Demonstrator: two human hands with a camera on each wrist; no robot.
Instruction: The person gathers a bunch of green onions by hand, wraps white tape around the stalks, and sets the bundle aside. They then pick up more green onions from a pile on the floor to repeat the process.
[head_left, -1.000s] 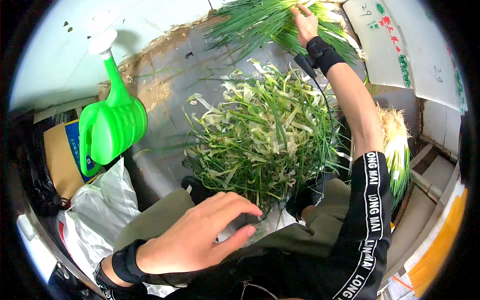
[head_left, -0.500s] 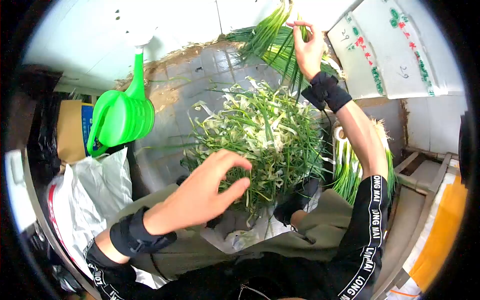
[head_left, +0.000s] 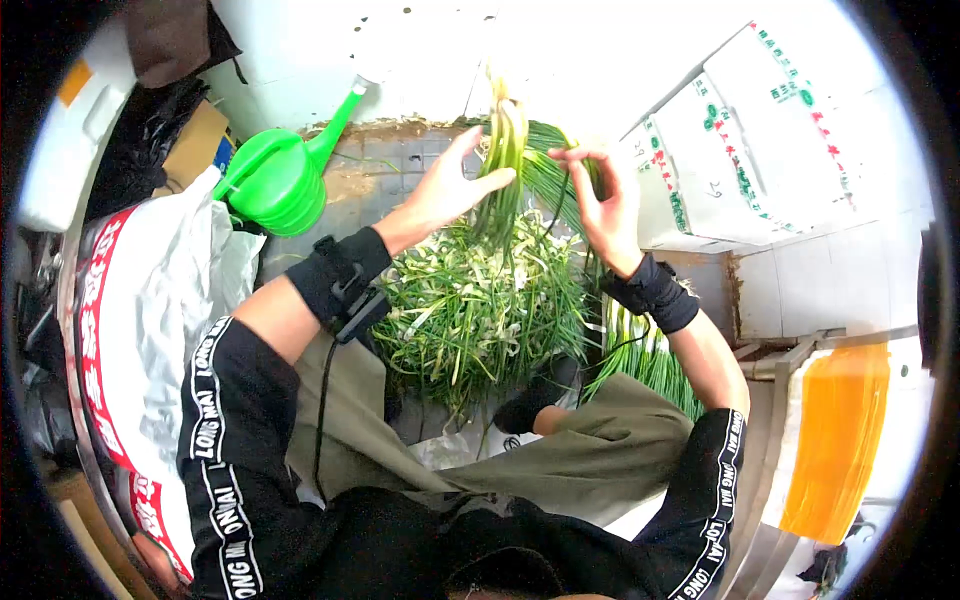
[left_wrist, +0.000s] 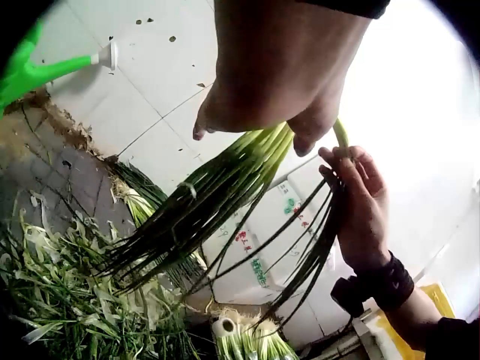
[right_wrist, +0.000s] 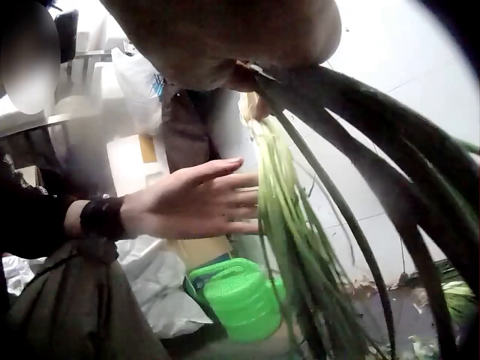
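Observation:
A bunch of spring onions hangs in front of me in the head view, pale ends up and green leaves down. My right hand pinches some of the spring onions by their green stalks, which arch over its fingers in the right wrist view. At the bunch's left side is my left hand, fingers straight and thumb apart, fingertips right at the stalks. The left wrist view shows the left hand from behind, covering the bunch's upper end. Below lies a heap of peeled leaves and trimmings.
More spring onions lie on the floor by the wall. A bundle of spring onions stands near my right knee. At left are a green watering can and a white sack; stacked white boxes stand at back right.
My right hand has lifted spring onions from the floor pile and drawn them closer. The left hand has risen from above my lap to the bunch, and the head view has shifted.

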